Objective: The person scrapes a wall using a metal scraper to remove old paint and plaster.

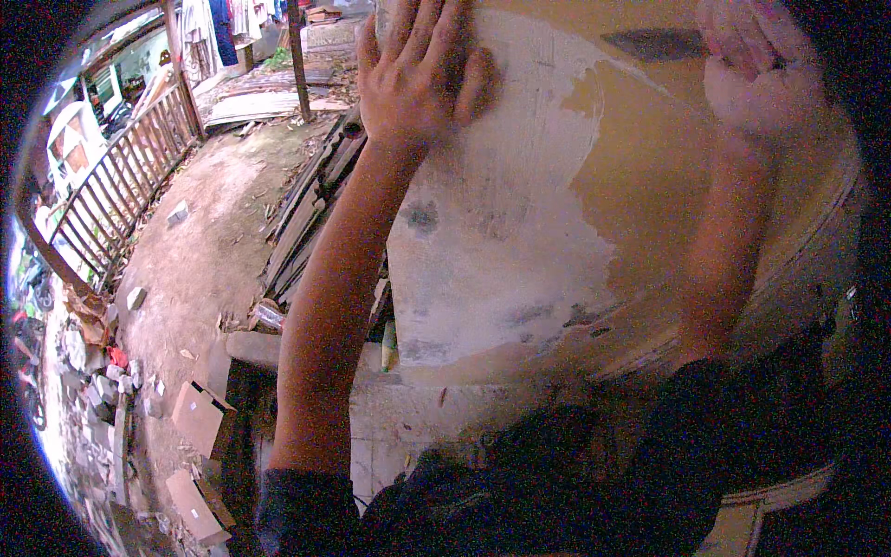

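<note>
A large upright tan surface (pixel 668 186), like a wall or panel, fills the right half of the view. Its left part carries a broad patch of pale, greyish coating (pixel 501 251) with dark smudges. My left hand (pixel 418 79) reaches up to the pale patch near its left edge, fingers stretched out and thumb apart; the fingertips run out of the top of the picture. At the upper right my right hand (pixel 756 79) is blurred, with its fingers folded in. Beside it lies a dark, narrow shape (pixel 654 45); I cannot tell whether it is a blade or a mark.
Left of the surface, long boards (pixel 311 204) lean in a stack. Beyond are a dirt path (pixel 200 195), a wooden railing (pixel 130 176) and hanging clothes (pixel 218 32). Lower left are rubble (pixel 102 390) and cardboard boxes (pixel 202 418). A pale tiled ledge (pixel 390 422) runs below.
</note>
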`<state>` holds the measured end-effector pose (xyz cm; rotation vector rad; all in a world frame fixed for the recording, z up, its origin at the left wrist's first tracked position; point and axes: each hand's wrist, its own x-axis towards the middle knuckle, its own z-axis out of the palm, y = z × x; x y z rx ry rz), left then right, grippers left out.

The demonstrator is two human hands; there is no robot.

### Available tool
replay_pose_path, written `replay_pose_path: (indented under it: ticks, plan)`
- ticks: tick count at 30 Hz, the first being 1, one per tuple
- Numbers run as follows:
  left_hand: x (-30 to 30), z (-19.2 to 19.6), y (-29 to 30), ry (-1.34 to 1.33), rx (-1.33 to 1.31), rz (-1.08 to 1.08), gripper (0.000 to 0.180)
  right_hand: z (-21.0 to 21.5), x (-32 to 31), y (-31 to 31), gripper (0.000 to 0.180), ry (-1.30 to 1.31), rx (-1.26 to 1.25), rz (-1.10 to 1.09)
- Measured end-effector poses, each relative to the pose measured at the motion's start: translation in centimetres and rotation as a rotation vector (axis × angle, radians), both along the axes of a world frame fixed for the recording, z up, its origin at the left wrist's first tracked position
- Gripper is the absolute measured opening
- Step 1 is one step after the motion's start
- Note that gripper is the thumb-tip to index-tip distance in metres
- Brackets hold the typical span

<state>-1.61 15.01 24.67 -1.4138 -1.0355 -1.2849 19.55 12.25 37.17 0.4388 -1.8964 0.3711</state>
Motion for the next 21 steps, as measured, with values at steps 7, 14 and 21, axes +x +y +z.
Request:
replay_pose_path:
  ticks: [7, 14, 21]
  plan:
    - [-2.2, -1.3, -0.2, 0.002, 0.020, 0.060, 0.057, 0.1, 0.6, 2.9, 0.012, -0.108, -0.274, 0.183]
    - [-1.1, -0.9, -0.1, -0.005, 0.016, 0.005, 0.057, 0.1, 0.3, -0.3, 0.013, -0.056, -0.047, -0.022]
    - [-2.0, -1.5, 0.0, 0.014, 0.027, 0.086, 0.056, -2.4, -4.2, 4.8, 0.013, 0.343, -0.015, -0.222]
